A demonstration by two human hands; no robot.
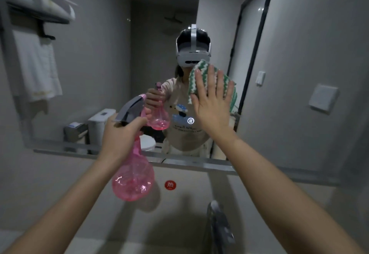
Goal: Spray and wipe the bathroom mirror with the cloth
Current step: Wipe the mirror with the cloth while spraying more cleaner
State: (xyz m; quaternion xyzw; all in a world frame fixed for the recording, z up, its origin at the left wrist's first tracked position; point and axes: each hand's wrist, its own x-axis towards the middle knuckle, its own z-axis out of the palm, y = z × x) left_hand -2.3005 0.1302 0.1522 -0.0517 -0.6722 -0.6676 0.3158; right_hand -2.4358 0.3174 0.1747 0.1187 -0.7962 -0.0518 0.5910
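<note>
Pressing flat against the mirror (99,73), the right hand (212,105) holds the green-and-white cloth (196,69) to the glass with straight, spread fingers, high on the pane's right part. Left of the cloth, the left hand (121,133) grips the neck of the pink spray bottle (132,177), fingers curled round it below the grey trigger head, nozzle toward the glass. Mirror sits on a grey wall; its lower edge runs just under the bottle hand. Below that edge: a round red sticker (170,185), its character unreadable, and a chrome faucet (218,225). White towels (38,67) hang at the mirror's left.
</note>
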